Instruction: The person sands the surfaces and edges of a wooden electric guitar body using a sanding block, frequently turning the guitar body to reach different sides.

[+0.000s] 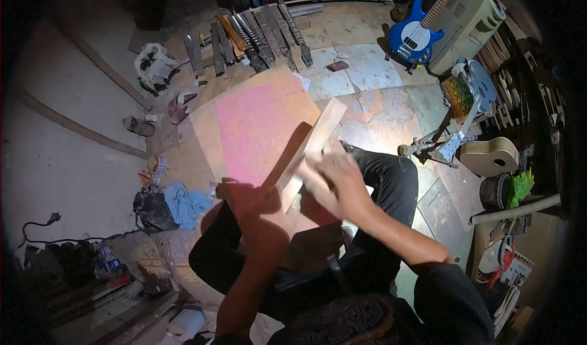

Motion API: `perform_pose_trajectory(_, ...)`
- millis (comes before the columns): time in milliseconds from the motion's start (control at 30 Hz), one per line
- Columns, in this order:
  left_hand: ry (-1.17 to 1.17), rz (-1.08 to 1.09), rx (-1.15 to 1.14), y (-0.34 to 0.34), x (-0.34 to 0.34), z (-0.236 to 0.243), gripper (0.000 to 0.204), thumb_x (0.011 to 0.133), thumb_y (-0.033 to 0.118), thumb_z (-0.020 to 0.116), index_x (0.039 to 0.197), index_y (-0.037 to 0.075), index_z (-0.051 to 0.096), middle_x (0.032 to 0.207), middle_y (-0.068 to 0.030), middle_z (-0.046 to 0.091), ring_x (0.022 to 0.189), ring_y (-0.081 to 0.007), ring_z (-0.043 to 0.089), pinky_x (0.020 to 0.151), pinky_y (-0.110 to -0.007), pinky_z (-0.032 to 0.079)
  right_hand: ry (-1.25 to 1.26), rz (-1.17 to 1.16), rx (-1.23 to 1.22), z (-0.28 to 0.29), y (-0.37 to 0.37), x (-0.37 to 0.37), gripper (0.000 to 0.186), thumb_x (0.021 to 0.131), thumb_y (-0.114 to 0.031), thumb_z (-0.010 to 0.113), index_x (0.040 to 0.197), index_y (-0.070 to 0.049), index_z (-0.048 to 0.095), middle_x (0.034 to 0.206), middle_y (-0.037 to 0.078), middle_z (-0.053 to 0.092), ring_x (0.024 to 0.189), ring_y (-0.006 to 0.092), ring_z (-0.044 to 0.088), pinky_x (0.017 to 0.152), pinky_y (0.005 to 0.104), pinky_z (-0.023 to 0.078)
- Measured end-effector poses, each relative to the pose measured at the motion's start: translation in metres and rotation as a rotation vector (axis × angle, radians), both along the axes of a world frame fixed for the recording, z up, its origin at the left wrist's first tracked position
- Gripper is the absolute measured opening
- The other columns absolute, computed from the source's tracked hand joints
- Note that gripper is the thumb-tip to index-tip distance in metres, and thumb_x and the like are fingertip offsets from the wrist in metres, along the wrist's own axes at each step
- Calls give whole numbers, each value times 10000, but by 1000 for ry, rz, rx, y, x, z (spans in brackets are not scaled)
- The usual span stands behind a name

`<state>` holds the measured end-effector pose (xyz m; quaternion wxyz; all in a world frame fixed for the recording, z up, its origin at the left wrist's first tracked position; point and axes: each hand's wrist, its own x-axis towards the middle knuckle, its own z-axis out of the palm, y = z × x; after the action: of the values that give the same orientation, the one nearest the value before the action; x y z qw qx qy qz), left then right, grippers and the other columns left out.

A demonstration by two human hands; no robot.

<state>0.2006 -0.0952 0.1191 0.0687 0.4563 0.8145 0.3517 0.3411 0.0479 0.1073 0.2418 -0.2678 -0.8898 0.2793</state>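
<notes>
A long, pale wooden piece [325,122] slants over my lap, its squared far end pointing up and to the right. My left hand [267,216] is closed round its near end, partly in shadow. Across the middle of the piece lies my right hand [335,183], fingers bent over its edge and blurred by motion. Whatever those fingers hold is hidden. Under and beyond the piece lies a flat board with a pink sheet [254,122] on it, crossed by the shadow of the wood.
Several files and rasps [251,36] lie in a row beyond the board. A blue bass guitar [416,36] leans against a pale cabinet at the far right. Nearer stand a metal stand [443,146] and an acoustic guitar body [489,157]. A blue cloth [183,204] lies on the left.
</notes>
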Motion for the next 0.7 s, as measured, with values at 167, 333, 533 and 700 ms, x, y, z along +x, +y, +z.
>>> perform_pose_trajectory(167, 264, -106, -68, -1, -10, 19, 202, 798, 156, 830, 965, 89, 738, 821, -102, 720, 743, -264, 714, 696, -358, 574, 35, 18, -163, 13, 63, 11, 436, 901, -328, 776, 1239, -58, 726, 1090, 166, 711, 1054, 384, 644, 944, 456, 490)
perform_pose_trajectory(333, 346, -192, -310, 4, -25, 5, 151, 842, 170, 733, 983, 115, 741, 810, -103, 700, 721, -278, 709, 708, -409, 554, 0, -130, 165, -10, 103, -10, 438, 894, -313, 766, 1256, -73, 705, 1131, 163, 653, 1067, 385, 602, 946, 479, 487)
perform_pose_trajectory(533, 380, -257, -556, 32, -31, 11, 490, 867, 249, 710, 1354, 209, 674, 1082, -145, 714, 827, -345, 732, 744, -473, 588, -52, -199, 205, -20, 97, -25, 431, 881, -330, 772, 1246, -109, 713, 1200, 150, 628, 1105, 379, 582, 938, 484, 490)
perform_pose_trajectory(700, 282, -279, -606, 54, -34, 33, 590, 878, 292, 744, 1449, 201, 623, 1202, -185, 698, 987, -376, 731, 875, -464, 581, -45, -197, 186, -19, 96, -41, 437, 876, -334, 773, 1260, -138, 707, 1180, 157, 631, 1086, 386, 587, 926, 488, 495)
